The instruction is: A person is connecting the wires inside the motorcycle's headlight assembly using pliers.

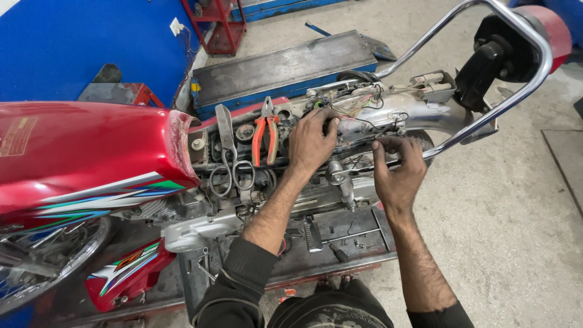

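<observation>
Fingertips of the left hand (pixel 311 141) are pressing down into the tangle of thin coloured wires (pixel 359 102) lying along the bare, seatless frame of the red motorcycle (pixel 91 152), the fingers curling narrowly; whether they are actually pinching a wire is hard to tell, since the knuckles are hiding the tips. Just to the right, the right hand (pixel 398 173) is hovering at the frame's near edge, its thumb and forefinger closing together on what appears to be a single dark wire (pixel 388 130) running back toward the tangle. Both hands are working close together, though not touching. Left of the left hand, orange-handled pliers (pixel 265 135) are lying on the frame, and beside them steel scissors (pixel 229 155) are resting with their loops toward the person. Behind the hands, the curved chrome grab rail (pixel 486 73) is arching around the black-and-red tail lamp (pixel 522 42). Below the frame, the grey engine casing (pixel 194 231) is sitting above a dirty metal work stand (pixel 340 249).
</observation>
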